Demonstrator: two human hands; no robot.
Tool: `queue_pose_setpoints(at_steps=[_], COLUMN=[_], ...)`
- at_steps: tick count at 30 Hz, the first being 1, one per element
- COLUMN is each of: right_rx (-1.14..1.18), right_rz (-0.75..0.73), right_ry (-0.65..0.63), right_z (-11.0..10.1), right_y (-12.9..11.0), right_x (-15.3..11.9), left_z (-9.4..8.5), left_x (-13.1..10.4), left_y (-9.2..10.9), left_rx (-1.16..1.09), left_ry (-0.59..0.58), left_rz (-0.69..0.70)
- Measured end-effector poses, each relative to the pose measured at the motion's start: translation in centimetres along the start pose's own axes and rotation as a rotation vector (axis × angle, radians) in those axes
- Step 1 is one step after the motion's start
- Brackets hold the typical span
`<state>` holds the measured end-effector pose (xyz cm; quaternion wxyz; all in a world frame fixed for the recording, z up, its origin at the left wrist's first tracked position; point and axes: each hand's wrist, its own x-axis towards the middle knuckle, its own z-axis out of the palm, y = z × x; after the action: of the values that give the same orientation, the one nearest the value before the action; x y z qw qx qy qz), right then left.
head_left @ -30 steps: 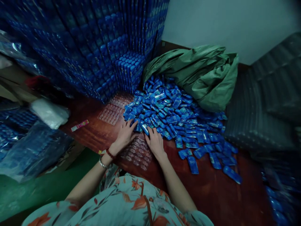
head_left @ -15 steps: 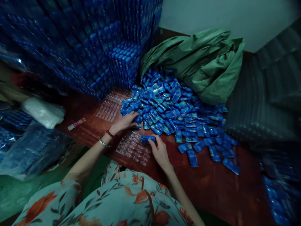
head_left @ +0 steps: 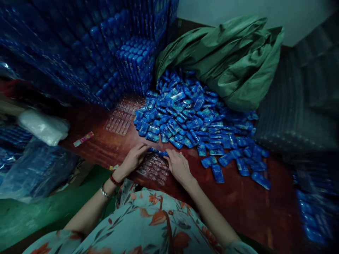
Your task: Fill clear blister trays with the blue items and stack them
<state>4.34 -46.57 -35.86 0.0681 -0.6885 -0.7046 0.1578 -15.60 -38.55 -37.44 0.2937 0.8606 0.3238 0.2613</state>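
My left hand (head_left: pixel 136 157), with a beaded bracelet and a metal bangle at the wrist, has its fingers closed on a small blue packet (head_left: pixel 153 150). Close beside it, my right hand (head_left: pixel 180 165) grips another blue packet (head_left: pixel 163 154). Both packets are at the far edge of a clear plastic tray (head_left: pixel 153 171) with rows of moulded hollows, near the table's front edge. My fingers partly cover the packets. Just beyond lies a large loose pile of blue packets (head_left: pixel 182 113) with shiny printed wrappers.
More clear moulded trays (head_left: pixel 118 121) lie left of the pile. Tall stacks of blue packets (head_left: pixel 136 56) rise behind. A green sack (head_left: pixel 225 60) slumps over the pile's back. Dark translucent stacks (head_left: pixel 296 102) stand right; a white plastic bundle (head_left: pixel 43 125) is left.
My left hand has drawn back from the pile with a packet to the tray's far edge. My right hand has moved slightly, still gripping its packet. The view has shifted a little.
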Motion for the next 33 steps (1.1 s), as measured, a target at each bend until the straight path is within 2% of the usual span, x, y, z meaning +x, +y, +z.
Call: queue_pose_setpoints(at_steps=[4, 7, 11, 17, 20, 23, 26, 28, 33], right_rx=[-0.175, -0.238, -0.302, -0.311, -0.247, -0.031, 0.145, 0.106, -0.213], right_rz=[-0.03, -0.062, -0.082, -0.076, -0.061, -0.116, -0.107, -0.045, 0.034], right_ry=[-0.099, -0.109, -0.091, -0.145, -0.193, -0.244, -0.149, -0.065, -0.001], right_z=[-1.3, -1.7, -1.8, -1.9, -2.4, -3.6, -4.3, -4.0, -1.7], right_y=[-1.0, -1.5, -2.6, -4.0, -3.1, -0.8, 1.3, 1.8, -0.1], right_x=[0.4, 0.5, 0.8, 1.4, 1.2, 1.4, 2.7, 4.1, 7.4], left_z=[-0.8, -1.1, -0.9, -0.3, -0.6, -1.4, -2.0, -1.5, 1.0], left_x=[0.1, 0.4, 1.0, 1.8, 1.6, 1.6, 2.6, 3.8, 6.8], left_y=[0.2, 0.6, 1.2, 2.4, 2.2, 1.1, -0.3, -1.1, -2.0], left_rx=[0.184, 0.264, 0.368, 0.437, 0.423, 0.337, 0.249, 0.307, 0.628], left_ry=[-0.136, -0.226, -0.296, -0.404, -0.409, -0.351, -0.212, -0.167, -0.252], left_rz=[0.12, 0.127, 0.146, 0.208, 0.204, 0.183, 0.061, -0.012, -0.028])
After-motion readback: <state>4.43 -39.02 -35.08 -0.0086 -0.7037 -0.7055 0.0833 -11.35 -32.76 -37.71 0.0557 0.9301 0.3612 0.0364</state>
